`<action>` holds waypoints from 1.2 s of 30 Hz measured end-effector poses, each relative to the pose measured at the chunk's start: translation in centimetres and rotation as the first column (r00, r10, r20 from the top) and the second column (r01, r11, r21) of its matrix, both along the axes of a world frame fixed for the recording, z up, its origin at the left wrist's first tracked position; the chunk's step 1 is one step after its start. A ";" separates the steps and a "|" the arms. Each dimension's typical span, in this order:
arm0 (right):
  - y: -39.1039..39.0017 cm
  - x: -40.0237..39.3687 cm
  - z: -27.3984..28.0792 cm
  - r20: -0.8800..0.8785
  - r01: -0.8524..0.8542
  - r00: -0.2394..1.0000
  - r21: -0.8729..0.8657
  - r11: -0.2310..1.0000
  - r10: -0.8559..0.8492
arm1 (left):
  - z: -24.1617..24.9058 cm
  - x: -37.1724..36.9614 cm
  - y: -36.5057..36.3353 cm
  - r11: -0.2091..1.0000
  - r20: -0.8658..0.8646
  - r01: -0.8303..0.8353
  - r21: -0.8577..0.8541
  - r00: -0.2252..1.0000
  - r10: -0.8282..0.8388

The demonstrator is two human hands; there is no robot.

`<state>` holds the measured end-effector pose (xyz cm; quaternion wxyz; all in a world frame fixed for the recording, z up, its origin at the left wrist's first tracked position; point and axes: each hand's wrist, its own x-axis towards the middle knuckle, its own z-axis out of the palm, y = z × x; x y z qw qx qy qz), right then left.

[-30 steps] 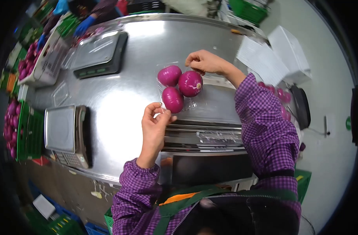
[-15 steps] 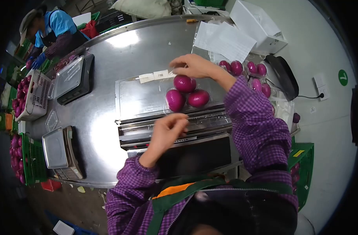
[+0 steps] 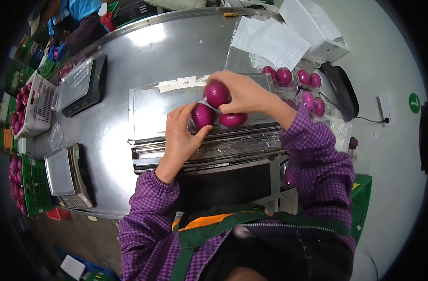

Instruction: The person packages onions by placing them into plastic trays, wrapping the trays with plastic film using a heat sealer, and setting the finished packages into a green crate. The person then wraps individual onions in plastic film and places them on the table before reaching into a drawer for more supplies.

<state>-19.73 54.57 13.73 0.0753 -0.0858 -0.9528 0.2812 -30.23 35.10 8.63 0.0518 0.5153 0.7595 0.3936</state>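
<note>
Three red onions sit together on the wrapping machine's metal plate (image 3: 146,112). My left hand (image 3: 180,133) is curved round the left onion (image 3: 203,115), thumb at its lower right side and fingers at its upper left. The upper onion (image 3: 216,94) lies in the grip of my right hand (image 3: 244,93), whose fingers pass over its top and whose thumb is below it. The lower right onion (image 3: 233,120) rests under the right thumb. Clear plastic shows around the onions. White labels (image 3: 186,82) lie just behind them.
Packed onions (image 3: 284,76), papers (image 3: 272,40) and a white box (image 3: 312,30) are at the back right. Two scales (image 3: 78,89) (image 3: 62,173) and onion crates (image 3: 40,110) (image 3: 36,187) stand on the left. A co-worker (image 3: 78,28) is at the far left.
My left hand has moved up to the left onion and closed round it. My right hand has come down onto the upper onion. The view has shifted slightly.
</note>
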 end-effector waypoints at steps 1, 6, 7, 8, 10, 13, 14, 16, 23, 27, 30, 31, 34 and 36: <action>-0.4 0.4 -0.4 -0.057 0.110 0.992 -0.109 0.988 -0.117 | -0.2 0.0 0.0 1.000 0.004 -0.005 0.022 1.000 0.005; -4.5 1.5 -2.6 -0.059 0.523 0.840 -0.182 0.833 -0.540 | -0.6 0.2 0.0 0.998 0.000 -0.010 0.067 1.000 0.010; -4.8 1.9 -2.7 -0.070 0.544 0.831 -0.107 0.832 -0.552 | -0.8 0.2 -0.1 0.996 0.025 -0.009 0.085 1.000 0.007; -5.0 2.3 -2.7 -0.085 0.561 0.823 -0.031 0.827 -0.561 | -0.9 0.2 -0.2 0.994 0.049 -0.011 0.105 0.999 0.006; -5.0 3.1 -2.0 -0.073 0.554 0.832 0.074 0.829 -0.549 | -0.9 0.1 -0.2 0.995 0.069 -0.010 0.103 0.998 0.003; -4.0 3.5 -1.6 -0.109 0.506 0.862 0.142 0.851 -0.494 | -0.9 0.2 -0.2 0.994 0.083 -0.001 0.110 0.997 -0.008; -3.6 3.3 -1.9 -0.213 0.409 0.901 0.128 0.903 -0.378 | -1.0 0.2 -0.2 0.994 0.078 -0.004 0.113 0.997 -0.005; -3.2 2.9 -2.9 -0.318 0.307 0.913 0.122 0.944 -0.256 | -1.0 0.2 -0.2 0.994 0.085 0.001 0.109 0.996 -0.010; -5.0 1.8 -2.6 -0.103 0.483 0.873 0.051 0.874 -0.476 | -1.1 0.3 -0.3 0.996 0.085 -0.005 0.092 0.996 -0.002; -5.1 2.1 -2.7 -0.084 0.509 0.859 0.020 0.861 -0.506 | -1.2 0.3 -0.4 0.995 0.075 -0.008 0.095 0.997 0.001; -4.5 2.8 -2.4 -0.091 0.449 0.890 0.000 0.894 -0.447 | -1.3 0.2 -0.3 0.995 0.092 -0.003 0.104 0.996 -0.007; -4.1 3.1 -2.2 -0.092 0.451 0.888 -0.002 0.892 -0.450 | -1.1 0.2 -0.3 0.996 0.097 0.000 0.093 0.995 -0.010; -3.5 4.5 -1.9 -0.165 0.401 0.893 -0.124 0.907 -0.418 | -0.4 0.1 -0.5 0.999 0.113 0.012 0.052 0.993 -0.017; -2.7 6.1 -1.8 -0.195 0.453 0.868 -0.063 0.889 -0.456 | -0.1 0.2 -0.8 0.999 0.122 0.016 0.032 0.992 -0.020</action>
